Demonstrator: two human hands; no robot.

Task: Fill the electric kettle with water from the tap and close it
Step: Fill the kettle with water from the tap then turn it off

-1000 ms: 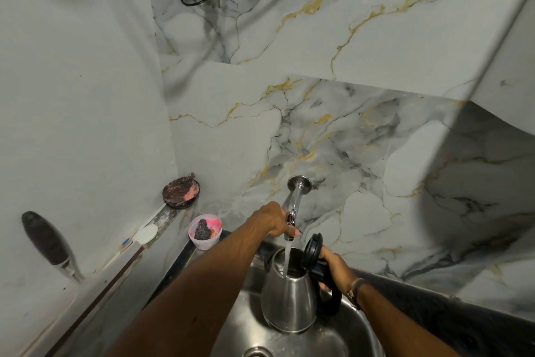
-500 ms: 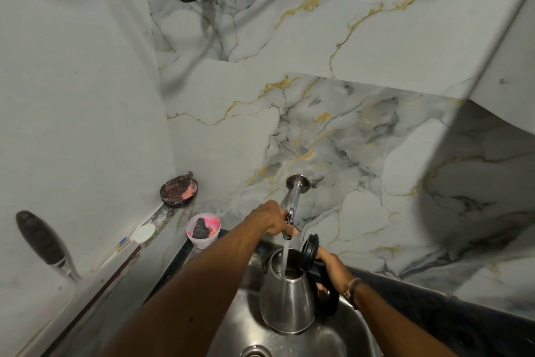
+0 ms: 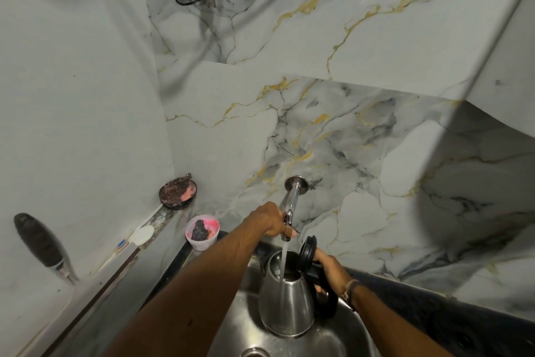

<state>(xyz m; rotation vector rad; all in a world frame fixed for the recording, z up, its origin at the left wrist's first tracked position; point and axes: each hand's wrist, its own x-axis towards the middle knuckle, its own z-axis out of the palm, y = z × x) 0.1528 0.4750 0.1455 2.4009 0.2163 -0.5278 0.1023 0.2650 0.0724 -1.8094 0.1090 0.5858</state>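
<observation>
Now | kettle [image 3: 286, 307] handle inside right hand [image 3: 330, 271] grip | under tap [image 3: 291, 206]

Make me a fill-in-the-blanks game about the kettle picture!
1. Water runs from the tap into the open ____.
2. The kettle's black lid is flipped ____.
3. The right hand grips the kettle's black ____.
4. The left hand is on the ____.

Missing words: kettle; open; handle; tap.
</observation>
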